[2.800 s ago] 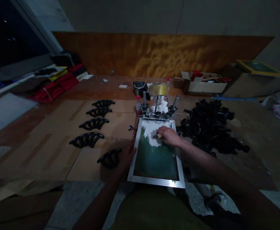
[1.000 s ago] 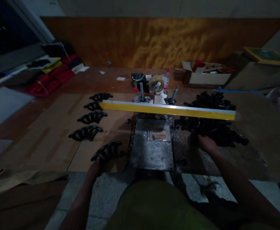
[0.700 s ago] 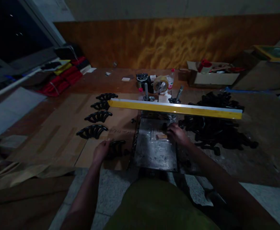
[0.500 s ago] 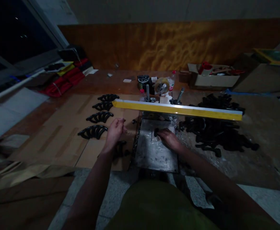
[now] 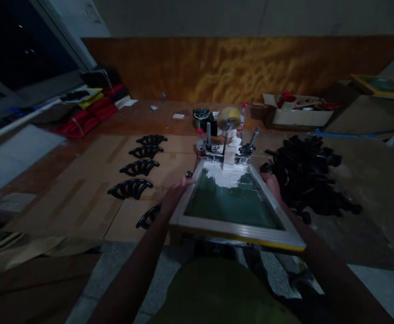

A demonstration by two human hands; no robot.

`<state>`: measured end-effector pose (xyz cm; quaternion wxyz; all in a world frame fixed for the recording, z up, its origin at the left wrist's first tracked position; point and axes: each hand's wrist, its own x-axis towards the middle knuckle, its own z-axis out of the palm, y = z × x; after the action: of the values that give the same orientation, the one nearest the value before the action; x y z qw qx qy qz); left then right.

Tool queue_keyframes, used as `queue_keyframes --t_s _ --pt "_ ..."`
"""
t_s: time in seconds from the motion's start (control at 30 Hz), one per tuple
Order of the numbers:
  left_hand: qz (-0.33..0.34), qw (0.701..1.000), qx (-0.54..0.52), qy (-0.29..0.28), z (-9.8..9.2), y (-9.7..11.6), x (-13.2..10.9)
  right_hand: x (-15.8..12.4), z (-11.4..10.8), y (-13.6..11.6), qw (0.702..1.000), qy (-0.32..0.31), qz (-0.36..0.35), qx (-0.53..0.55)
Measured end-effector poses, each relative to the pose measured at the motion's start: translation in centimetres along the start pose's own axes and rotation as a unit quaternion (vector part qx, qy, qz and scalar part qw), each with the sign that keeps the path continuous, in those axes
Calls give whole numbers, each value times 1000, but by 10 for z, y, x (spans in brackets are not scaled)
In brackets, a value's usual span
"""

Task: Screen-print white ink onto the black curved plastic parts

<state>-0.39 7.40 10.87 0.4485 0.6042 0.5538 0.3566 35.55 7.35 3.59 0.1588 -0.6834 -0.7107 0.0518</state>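
A screen-printing frame (image 5: 240,230) with green mesh lies low over the metal base in front of me, white ink (image 5: 229,175) spread across the far end of its mesh. My left hand (image 5: 177,192) is at the frame's left edge, fingers stretched towards the rim and partly blurred. On the other side, my right hand (image 5: 273,185) is close to the right edge, between the frame and a pile of black plastic parts (image 5: 308,180); its fingers are largely hidden. The frame covers the plate beneath. A pale squeegee (image 5: 229,155) stands at the frame's hinge end.
Several black fan-shaped parts (image 5: 131,188) lie in a column on cardboard (image 5: 82,198) to the left. Behind the hinge clamps are a roll of tape (image 5: 229,118) and a dark jar (image 5: 201,116). An open carton (image 5: 301,117) stands at the back right.
The raised frame has come down over the metal plate, where my right hand had a small black part. Both hands have moved to the frame's sides.
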Motion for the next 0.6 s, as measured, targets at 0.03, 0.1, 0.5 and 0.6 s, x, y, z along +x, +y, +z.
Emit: queue_keyframes --t_s 0.03,0.1,0.5,0.6 --pt "-17 1000 18 -15 2 -12 -7 9 -7 4 999 30 18 -1" --pt "-56 998 12 -22 9 -36 -17 30 -15 -3 996 90 16 9" --pt "-109 994 -25 -16 38 -93 -18 66 -5 -78 986 -116 -73 -100" --pt "-124 991 -35 -27 38 -91 -19 47 2 -84 986 -93 -66 -121"
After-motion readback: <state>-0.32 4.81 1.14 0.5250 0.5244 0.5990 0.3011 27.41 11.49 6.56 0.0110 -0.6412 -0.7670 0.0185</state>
